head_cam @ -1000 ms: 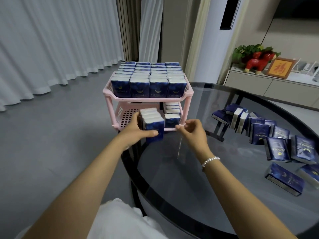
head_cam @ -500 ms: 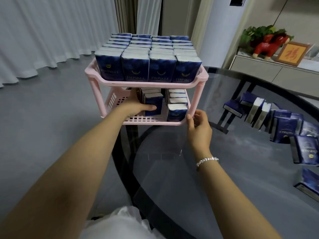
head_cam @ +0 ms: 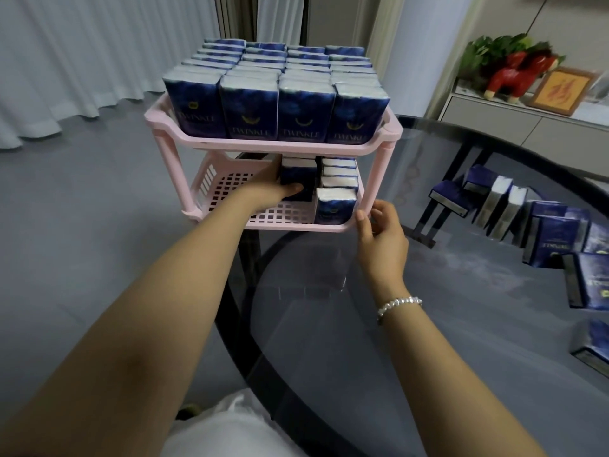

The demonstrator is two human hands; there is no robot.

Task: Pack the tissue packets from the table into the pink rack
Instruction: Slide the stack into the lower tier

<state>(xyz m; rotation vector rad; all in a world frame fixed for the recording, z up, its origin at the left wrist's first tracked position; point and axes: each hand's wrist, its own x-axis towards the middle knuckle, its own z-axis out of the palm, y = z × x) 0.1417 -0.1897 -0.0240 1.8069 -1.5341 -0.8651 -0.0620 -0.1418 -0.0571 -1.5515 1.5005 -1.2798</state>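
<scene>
Packets [head_cam: 299,174] gripped by left hand [head_cam: 268,190] stand on lower shelf of rack [head_cam: 273,148]; right hand [head_cam: 380,234] curls at its corner, grip unclear

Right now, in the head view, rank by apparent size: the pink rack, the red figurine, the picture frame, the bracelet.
1. pink rack
2. red figurine and picture frame, about alike
3. bracelet, smallest though nearest

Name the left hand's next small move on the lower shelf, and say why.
Probably slide the held packets right, flush against the row already standing there, then let go. The left hand grips them upright on the pink rack's lower shelf, a thin gap shows beside that row, and the top shelf looks full.
</scene>
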